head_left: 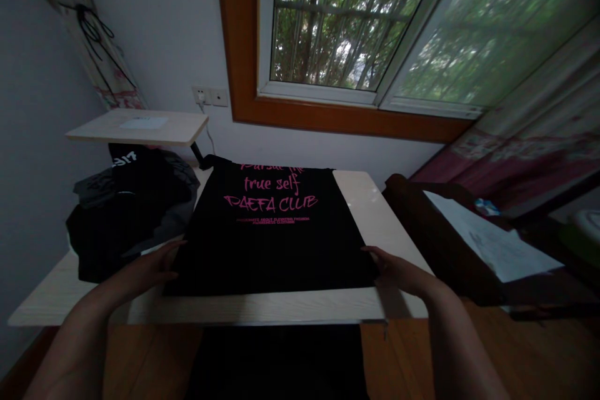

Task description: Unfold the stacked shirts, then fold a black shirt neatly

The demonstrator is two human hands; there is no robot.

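A black T-shirt (272, 256) with pink lettering lies spread flat on a pale wood-topped table (281, 308). At its left edge is my left hand (162, 264), thumb and fingers apart, the tips touching the cloth. My right hand (387, 267) rests at the opposite edge with a finger stretched onto the fabric; its other fingers are partly hidden. Neither hand visibly pinches or lifts the cloth. The top of the shirt reaches the table's back edge, where the upper line of print is partly cut off from sight.
A heap of dark clothes (135, 212) sits on the left of the table, beneath a small raised shelf (173, 124) with a paper (144, 123) on it. To the right stands dark brown furniture (422, 237) bearing a white sheet (487, 237). Behind are a wall socket (209, 96) and window.
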